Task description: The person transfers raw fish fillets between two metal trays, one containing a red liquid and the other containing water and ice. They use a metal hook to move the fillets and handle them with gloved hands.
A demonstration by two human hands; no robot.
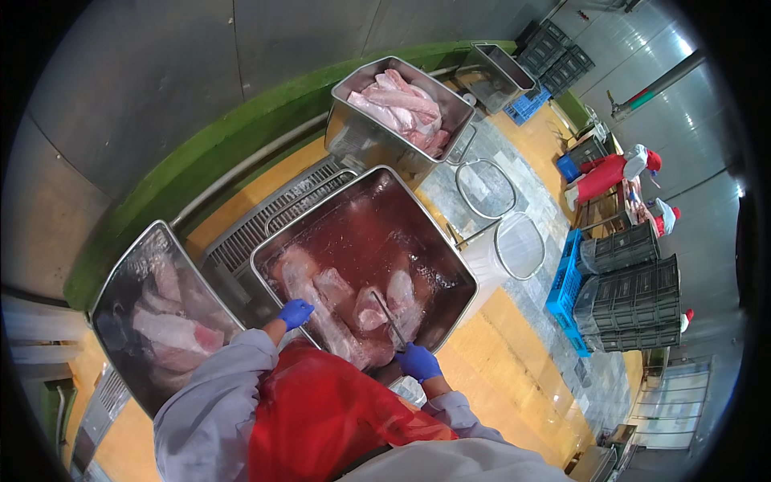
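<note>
A stainless steel tub [424, 211] stands before me, holding reddish liquid [373, 235] and several large pieces of pale meat [328, 313]. My right hand [418, 361], in a blue glove, grips a thin metal rod [388, 316] at the tub's near right side. The rod slants forward over the tub, its far end beside a smaller cut of meat [368, 308]. Over the near left rim is my left hand [296, 314], also blue-gloved, its fingers curled. Whether it touches the rim I cannot tell.
More meat fills a metal tub [220, 307] on the left and another [476, 111] ahead. Right of my tub stand a hoop-rimmed clear plastic bag [521, 247] and stacked dark crates [632, 307] beside a blue pallet [565, 295]. People in red aprons [602, 176] work farther off.
</note>
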